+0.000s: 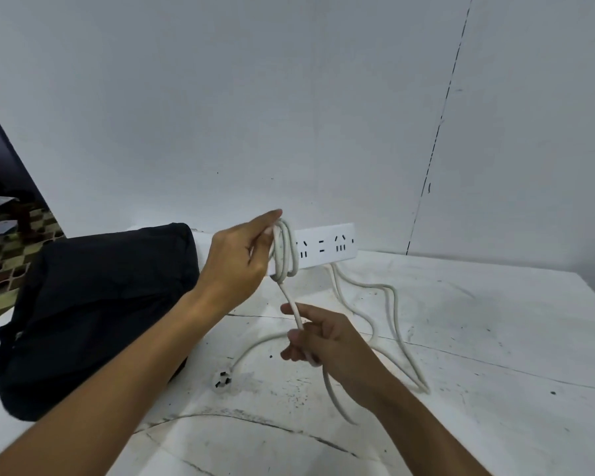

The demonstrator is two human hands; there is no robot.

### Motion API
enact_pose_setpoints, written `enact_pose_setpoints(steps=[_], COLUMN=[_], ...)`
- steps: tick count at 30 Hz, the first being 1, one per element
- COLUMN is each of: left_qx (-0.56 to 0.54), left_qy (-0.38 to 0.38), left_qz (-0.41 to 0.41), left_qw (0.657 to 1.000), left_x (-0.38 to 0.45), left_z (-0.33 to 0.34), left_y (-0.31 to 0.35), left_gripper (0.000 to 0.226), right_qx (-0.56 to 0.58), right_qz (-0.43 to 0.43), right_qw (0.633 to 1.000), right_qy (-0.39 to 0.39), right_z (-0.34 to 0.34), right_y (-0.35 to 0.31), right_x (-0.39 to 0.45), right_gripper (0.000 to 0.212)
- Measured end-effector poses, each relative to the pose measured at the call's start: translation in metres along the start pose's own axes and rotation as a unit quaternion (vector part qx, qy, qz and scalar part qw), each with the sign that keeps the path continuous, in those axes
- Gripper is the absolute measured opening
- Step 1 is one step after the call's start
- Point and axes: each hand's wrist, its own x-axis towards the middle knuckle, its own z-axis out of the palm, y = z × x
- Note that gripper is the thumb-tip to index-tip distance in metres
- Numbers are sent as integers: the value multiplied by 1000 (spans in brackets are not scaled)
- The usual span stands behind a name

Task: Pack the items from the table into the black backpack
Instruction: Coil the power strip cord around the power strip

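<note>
A white power strip (327, 247) is held above the table by my left hand (236, 259), which grips its left end. Several turns of its white cord (284, 250) are wound around the strip beside my fingers. Below it, my right hand (323, 340) pinches the cord (294, 309) that runs down from the coil. More cord (392, 314) trails in loops over the table to the right, and the plug (221, 381) lies on the table near the backpack. The black backpack (93, 314) lies on the table's left side, under my left forearm.
The white, scuffed table (478, 338) stands against a pale wall. Its left edge runs behind the backpack, with a patterned floor (4, 255) beyond. A dark cracked line crosses the tabletop near the front.
</note>
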Motion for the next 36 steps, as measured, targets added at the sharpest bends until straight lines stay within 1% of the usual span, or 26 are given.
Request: enact_pose_setpoints(steps=[2, 5, 8, 12, 16, 17, 20, 21, 24, 28, 31, 34, 35, 36], left_qx=[13, 24, 26, 11, -19, -26, -57, -80, -129, -150, -222, -323, -336, -333], left_qy=[-15, -37, -65, -105, -174, -195, -240, -239, -199, -163, -153, -133, -124, -113], left_qz=[12, 14, -5, -31, -54, -61, -70, -81, -134, -178, -215, -261, -265, -265], left_qw=[1000, 999, 998, 994, 983, 979, 966, 964, 962, 959, 939, 900, 895, 898], left_x=[-2, -3, -4, -7, -8, -7, -6, -5, 4, 8, 5, 5, 6, 6], left_z=[2, 2, 2, 4, 3, 2, 0, -1, -11, -26, -22, -15, -14, -12], left_y=[-1, -5, -10, -15, -13, -13, -8, -9, -19, -30, -30, -25, -25, -24], left_gripper=[34, 30, 26, 26, 27, 27, 27, 28, 31, 37, 35, 26, 26, 26], right_qx=[-45, -161, -286, -418, -544, -563, -583, -579, -517, -451, -429, -428, -422, -419], right_qz=[2, -21, -75, -102, -135, -144, -166, -167, -126, -113, -131, -152, -160, -169], right_qw=[999, 986, 952, 898, 825, 812, 795, 798, 846, 885, 893, 890, 891, 891], right_qy=[2, 42, 79, 91, 65, 55, 15, 0, -29, -16, -36, -46, -45, -44], right_z=[-2, -6, -12, -17, -25, -27, -33, -36, -43, -45, -33, -20, -18, -16], right_y=[3, -1, -12, -28, -59, -67, -89, -92, -87, -69, -56, -42, -39, -39], right_x=[-3, -8, -12, -14, -16, -16, -12, -10, -14, -25, -27, -27, -27, -28], right_gripper=[30, 24, 11, 17, 20, 20, 16, 15, 14, 14, 18, 26, 28, 29])
